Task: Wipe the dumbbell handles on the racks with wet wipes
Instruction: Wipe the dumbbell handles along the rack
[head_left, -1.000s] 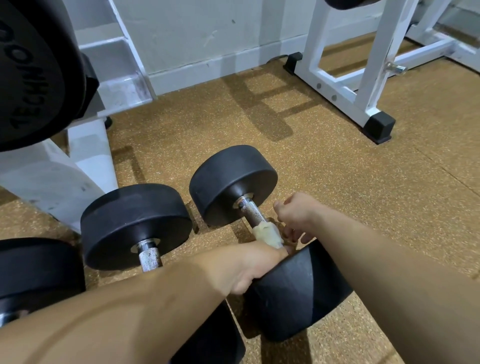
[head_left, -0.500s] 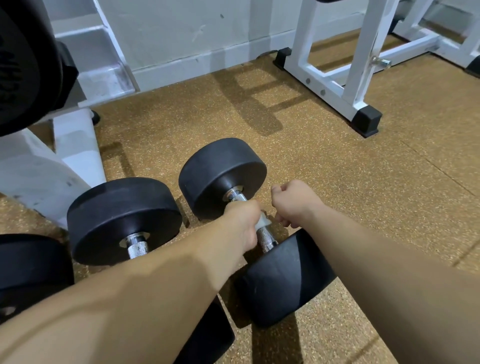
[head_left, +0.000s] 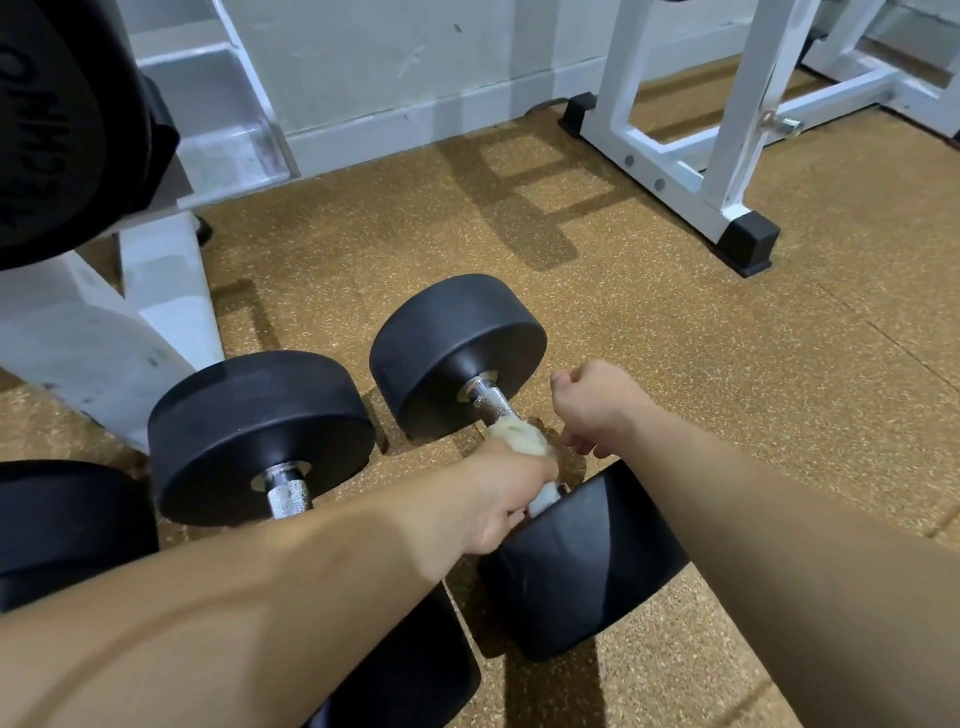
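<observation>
Moved back along dumbbell handle (head_left: 492, 402): left hand (head_left: 506, 493), gripping wet wipe (head_left: 519, 436) round it. Right hand (head_left: 592, 410) just beside handle, curled; contents unclear.

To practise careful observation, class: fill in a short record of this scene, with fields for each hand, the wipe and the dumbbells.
Left hand: grips the wet wipe around the handle
Right hand: fingers curled, beside the handle; any contents hidden
Wet wipe: wrapped on the handle's near part
Dumbbell: lies on the floor, far handle end bare
Neighbouring dumbbell: to its left, untouched
</observation>
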